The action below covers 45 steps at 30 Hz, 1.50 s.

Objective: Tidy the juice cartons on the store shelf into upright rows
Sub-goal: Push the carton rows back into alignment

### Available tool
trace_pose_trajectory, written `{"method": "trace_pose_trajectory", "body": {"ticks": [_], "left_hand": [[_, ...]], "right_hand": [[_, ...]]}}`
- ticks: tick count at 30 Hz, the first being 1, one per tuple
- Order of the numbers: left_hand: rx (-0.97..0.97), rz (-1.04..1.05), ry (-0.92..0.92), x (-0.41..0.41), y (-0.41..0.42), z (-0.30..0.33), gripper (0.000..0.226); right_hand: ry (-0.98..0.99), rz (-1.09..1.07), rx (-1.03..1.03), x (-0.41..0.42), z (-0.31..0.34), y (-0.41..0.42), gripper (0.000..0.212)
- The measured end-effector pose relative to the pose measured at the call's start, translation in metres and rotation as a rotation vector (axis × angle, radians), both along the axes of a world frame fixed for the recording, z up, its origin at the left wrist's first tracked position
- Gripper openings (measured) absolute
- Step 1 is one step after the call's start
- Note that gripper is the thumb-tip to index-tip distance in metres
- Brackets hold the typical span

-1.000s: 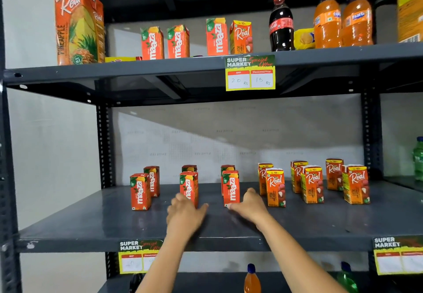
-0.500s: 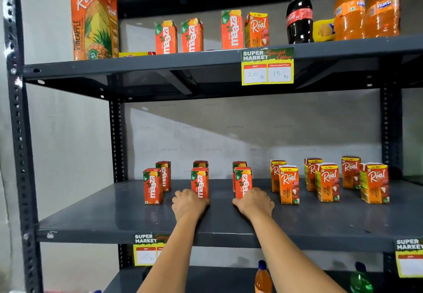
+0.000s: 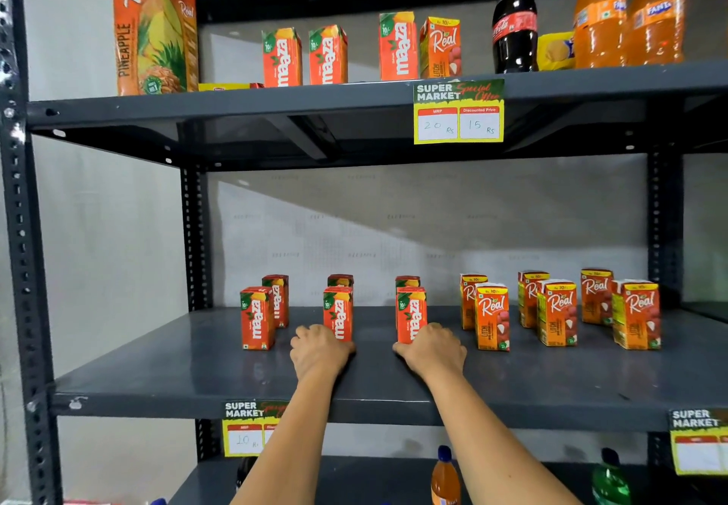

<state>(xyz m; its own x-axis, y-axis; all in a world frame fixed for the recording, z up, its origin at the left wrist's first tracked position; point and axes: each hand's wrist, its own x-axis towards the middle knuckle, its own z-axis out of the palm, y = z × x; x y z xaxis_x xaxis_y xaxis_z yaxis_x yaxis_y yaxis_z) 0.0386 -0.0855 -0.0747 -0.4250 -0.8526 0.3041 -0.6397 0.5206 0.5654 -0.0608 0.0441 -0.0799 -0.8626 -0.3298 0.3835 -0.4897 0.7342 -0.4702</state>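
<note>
Both hands rested on the middle shelf (image 3: 551, 382) in front of the small juice cartons. The left hand (image 3: 320, 352) lay knuckles-up, touching the base of the second front Maaza carton (image 3: 338, 313); its fingers were curled under and hidden, so I could not tell whether they gripped it. The right hand (image 3: 432, 349) lay the same way against the base of the third front Maaza carton (image 3: 411, 314), grip likewise unclear. All the cartons stood upright. The Maaza ones formed three pairs, front and back, with the leftmost front carton (image 3: 257, 318) apart from the hands. To the right stood the Real cartons (image 3: 556, 313), also three front-and-back pairs. The upper shelf (image 3: 236, 104) carried a tall pineapple carton (image 3: 151, 27), more small cartons and bottles (image 3: 626, 15).
</note>
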Motion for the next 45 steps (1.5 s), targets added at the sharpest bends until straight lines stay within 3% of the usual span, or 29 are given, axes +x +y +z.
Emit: {"method": "trace_pose_trajectory", "body": {"ticks": [24, 29, 31, 35, 37, 40, 43, 44, 45], "left_hand": [[-0.014, 0.005, -0.042, 0.001, 0.003, 0.001, 0.073], [-0.054, 0.092, -0.159, 0.005, 0.020, 0.002, 0.086], [-0.060, 0.109, -0.204, 0.008, 0.034, 0.003, 0.080], [-0.249, -0.032, -0.241, -0.002, 0.087, -0.007, 0.046], [-0.353, -0.188, -0.224, -0.015, 0.123, -0.014, 0.040], [-0.348, -0.367, -0.187, -0.041, 0.166, -0.015, 0.038], [-0.275, -0.396, -0.196, -0.071, 0.187, -0.011, 0.047], [-0.227, -0.386, -0.201, -0.081, 0.191, -0.009, 0.052], [-0.171, -0.374, -0.197, -0.092, 0.193, -0.007, 0.058]], "right_hand": [[-0.046, 0.008, 0.013, -0.003, 0.000, -0.004, 0.076], [-0.071, 0.035, 0.043, -0.003, 0.004, 0.005, 0.083], [-0.112, 0.067, 0.049, -0.007, 0.006, 0.017, 0.083], [-0.156, 0.156, 0.045, -0.027, 0.003, 0.057, 0.047], [-0.126, 0.142, 0.023, -0.038, 0.000, 0.083, 0.042], [-0.081, 0.060, 0.027, -0.051, 0.001, 0.120, 0.040], [-0.103, -0.051, -0.194, -0.064, 0.003, 0.144, 0.028], [-0.121, -0.105, -0.323, -0.067, 0.006, 0.149, 0.030], [-0.138, -0.173, -0.427, -0.072, 0.007, 0.152, 0.048]]}}
